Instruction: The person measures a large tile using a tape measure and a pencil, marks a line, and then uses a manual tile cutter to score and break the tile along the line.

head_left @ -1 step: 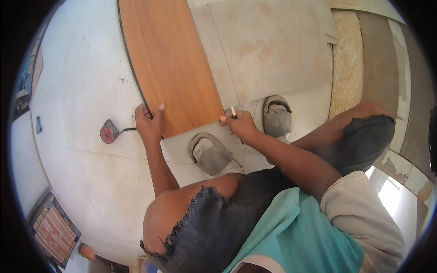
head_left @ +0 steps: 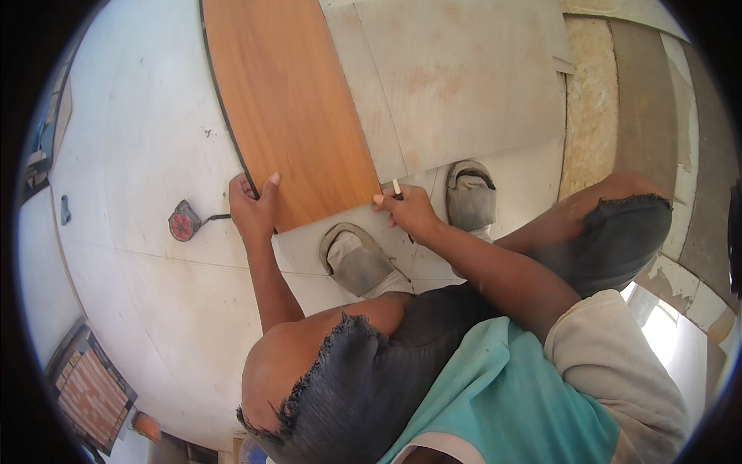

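Note:
A long orange-brown wood-grain board (head_left: 290, 108) with a dark left edge runs away from me over the pale surface. My left hand (head_left: 253, 207) is closed on its left edge near the close end, thumb on top and fingers around the side. My right hand (head_left: 410, 213) is at the near right corner, its thumb and finger touching or almost touching the board. Between its fingers is a slim pen (head_left: 397, 189) with a pale end and a dark part; its tip is hidden. Left of my left hand lies a black tape measure (head_left: 184, 222) with a red face and a dark strap.
Large greyish sheets (head_left: 464, 85) lie to the right of the board. My feet in worn slippers (head_left: 357, 259) are just before its near end. Several brown and flaking panels (head_left: 645, 100) lie at the far right. A small grey object (head_left: 65, 210) sits at far left.

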Motion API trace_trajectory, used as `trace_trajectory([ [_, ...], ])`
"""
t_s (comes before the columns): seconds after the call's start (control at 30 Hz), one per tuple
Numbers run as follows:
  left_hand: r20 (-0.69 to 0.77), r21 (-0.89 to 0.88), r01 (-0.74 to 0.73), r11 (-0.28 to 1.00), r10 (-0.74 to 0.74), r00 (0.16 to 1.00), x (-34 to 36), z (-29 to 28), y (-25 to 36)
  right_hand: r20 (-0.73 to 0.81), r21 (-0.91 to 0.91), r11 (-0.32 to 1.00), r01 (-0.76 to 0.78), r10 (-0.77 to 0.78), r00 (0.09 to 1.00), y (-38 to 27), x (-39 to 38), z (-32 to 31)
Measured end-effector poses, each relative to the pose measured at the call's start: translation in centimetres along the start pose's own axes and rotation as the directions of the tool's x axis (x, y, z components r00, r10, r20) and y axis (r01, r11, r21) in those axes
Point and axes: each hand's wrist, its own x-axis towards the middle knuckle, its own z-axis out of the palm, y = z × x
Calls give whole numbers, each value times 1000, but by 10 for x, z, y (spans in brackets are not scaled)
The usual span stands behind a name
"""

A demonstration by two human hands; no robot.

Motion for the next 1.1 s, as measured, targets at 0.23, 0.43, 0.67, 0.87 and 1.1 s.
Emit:
trace_trajectory([
  [0.23,1,40,17,999,-17,1000,1,0,-6,-6,21,1000,-10,10,1000,2,-1,0],
  [0.43,2,4,13,1000,-13,1000,1,0,-4,-8,10,1000,-27,27,1000,0,-1,0],
  [0.67,23,14,45,999,-45,999,-3,2,3,-7,-2,1000,-20,20,1000,1,-3,-3],
  [0.87,-18,6,38,999,-38,999,0,-3,3,-1,-220,975,19,-19,1000,-31,-11,-17],
  [1.1,-13,-60,54,997,-55,998,-1,2,6,-78,-228,948,222,-245,966,-98,-3,-34],
])
